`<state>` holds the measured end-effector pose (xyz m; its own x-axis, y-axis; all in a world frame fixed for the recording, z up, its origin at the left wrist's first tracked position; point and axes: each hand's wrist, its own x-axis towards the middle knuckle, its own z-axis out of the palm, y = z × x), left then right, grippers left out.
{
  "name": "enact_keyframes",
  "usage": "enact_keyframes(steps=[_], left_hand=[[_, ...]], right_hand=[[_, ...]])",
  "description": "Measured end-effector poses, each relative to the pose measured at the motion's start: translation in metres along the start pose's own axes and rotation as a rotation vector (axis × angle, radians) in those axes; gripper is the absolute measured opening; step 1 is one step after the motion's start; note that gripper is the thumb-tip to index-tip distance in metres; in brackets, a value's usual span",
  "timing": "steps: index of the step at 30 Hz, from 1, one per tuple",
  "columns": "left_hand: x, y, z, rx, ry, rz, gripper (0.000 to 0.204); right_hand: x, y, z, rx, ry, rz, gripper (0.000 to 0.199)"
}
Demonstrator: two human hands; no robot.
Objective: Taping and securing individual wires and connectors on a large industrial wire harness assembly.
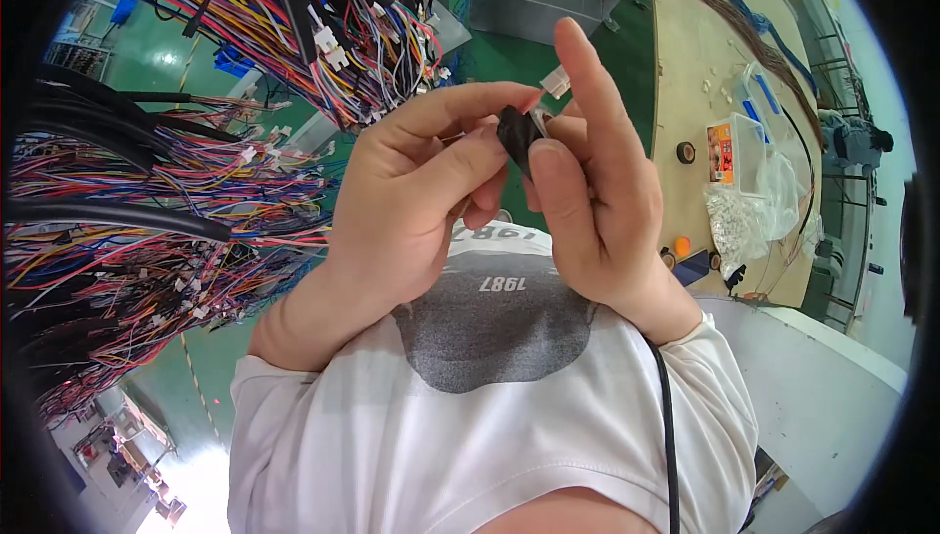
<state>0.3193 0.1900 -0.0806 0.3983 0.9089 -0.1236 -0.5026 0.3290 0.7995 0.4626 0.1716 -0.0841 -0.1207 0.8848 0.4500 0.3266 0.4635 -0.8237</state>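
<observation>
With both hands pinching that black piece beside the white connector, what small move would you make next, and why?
Probably press the black piece down with the left hand's thumb. It sits pinched between both hands, beside the white connector at the right hand's fingertips, and its loose end looks unsettled.

Bare left hand (397,206) and bare right hand (597,211), no gloves, rings or watch. Short, trimmed nails on the fingers (548,157). Bare forearms, no long sleeves down to the wrists. White short-sleeved T-shirt (470,436) across the near part of the view, smooth fabric with soft folds at the shoulders. Grey rounded print (490,333) on the chest, with white figures inside it and more grey figures just beyond. Thin black cable (670,436) down the right side of the shirt, from near the right wrist to the lower edge.
</observation>
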Motion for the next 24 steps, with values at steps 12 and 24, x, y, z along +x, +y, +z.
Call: enact_keyframes(steps=[12, 24], left_hand=[[-0.001, 0.004, -0.003, -0.025, 0.013, -0.091, 0.027], [0.004, 0.002, -0.014, 0.020, -0.030, 0.006, 0.018]], right_hand=[[0.004, 0.003, 0.000, -0.131, -0.014, -0.144, 0.051], [0.009, 0.007, 0.010, 0.142, 0.135, 0.048, 0.040]])
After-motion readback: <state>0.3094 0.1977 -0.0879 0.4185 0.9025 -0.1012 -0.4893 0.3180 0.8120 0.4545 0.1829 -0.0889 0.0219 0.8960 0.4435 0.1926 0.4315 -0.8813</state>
